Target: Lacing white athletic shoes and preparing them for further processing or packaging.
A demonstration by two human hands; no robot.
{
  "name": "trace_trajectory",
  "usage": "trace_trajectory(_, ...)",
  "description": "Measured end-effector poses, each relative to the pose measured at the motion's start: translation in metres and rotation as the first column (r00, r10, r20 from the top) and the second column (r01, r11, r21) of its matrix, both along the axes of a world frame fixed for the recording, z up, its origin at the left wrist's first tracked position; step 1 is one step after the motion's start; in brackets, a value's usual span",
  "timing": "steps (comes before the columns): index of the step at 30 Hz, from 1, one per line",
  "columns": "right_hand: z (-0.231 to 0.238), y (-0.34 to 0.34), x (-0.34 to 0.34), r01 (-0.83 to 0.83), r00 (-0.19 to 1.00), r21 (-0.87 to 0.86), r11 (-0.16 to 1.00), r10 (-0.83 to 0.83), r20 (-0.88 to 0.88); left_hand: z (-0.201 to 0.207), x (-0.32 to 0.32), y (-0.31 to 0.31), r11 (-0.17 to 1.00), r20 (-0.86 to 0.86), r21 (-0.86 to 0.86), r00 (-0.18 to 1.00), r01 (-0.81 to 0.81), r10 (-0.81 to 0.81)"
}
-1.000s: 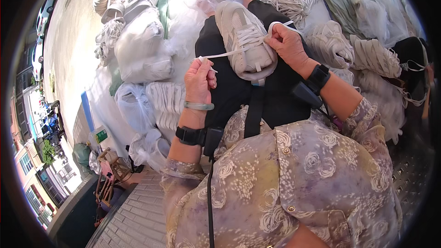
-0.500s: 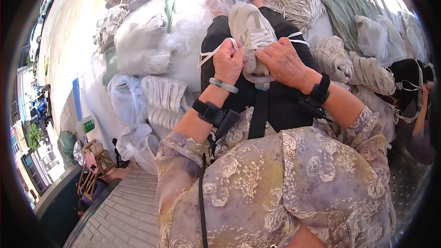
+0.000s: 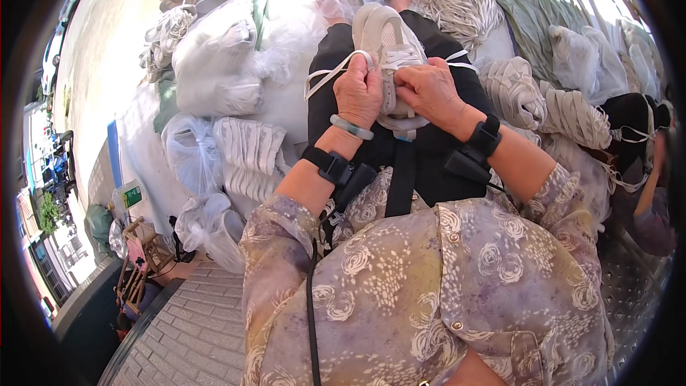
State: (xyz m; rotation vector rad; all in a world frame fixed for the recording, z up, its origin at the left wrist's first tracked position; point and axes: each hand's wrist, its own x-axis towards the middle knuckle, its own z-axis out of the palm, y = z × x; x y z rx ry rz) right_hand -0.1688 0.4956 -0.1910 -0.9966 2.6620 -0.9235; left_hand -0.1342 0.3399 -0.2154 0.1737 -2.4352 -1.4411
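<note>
A pale sneaker rests on my dark-trousered lap, its toe pointing away from me and its heel towards me. White laces cross its upper. My left hand is closed on a white shoelace at the left side of the shoe; a loop of the lace hangs out past the thumb. On the shoe's right side my right hand is closed, fingertips pinched at the lacing near the tongue. What lies between those fingertips is hidden, though a lace end trails out beyond that hand to the right.
A heap of loose white laces lies at the far right. Stacked pale shoe parts lie right of my lap, more stacks and plastic bags to the left. Another person's arm shows at the right edge.
My right hand has shifted slightly and its fingers have curled in more at the lacing. My left hand has turned a little upright, still with the lace.
</note>
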Motion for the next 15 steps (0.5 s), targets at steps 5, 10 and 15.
trace_trajectory(5, -0.005, -0.003, 0.001, 0.037, 0.999, -0.013, 0.999, -0.037, -0.008, 0.002, 0.004, 0.005, 0.99, -0.075, -0.119, 0.994, 0.069, -0.078)
trace_trajectory(10, -0.009, -0.007, 0.003, 0.079, 0.997, -0.065, 0.995, -0.08, -0.012, -0.01, -0.002, -0.005, 0.992, 0.078, -0.092, 0.994, 0.086, -0.079)
trace_trajectory(15, -0.019, -0.01, 0.002, 0.135, 0.991, -0.15, 0.979, -0.13, 0.043, -0.012, -0.003, 0.001, 0.988, 0.195, -0.131, 0.98, 0.075, -0.049)
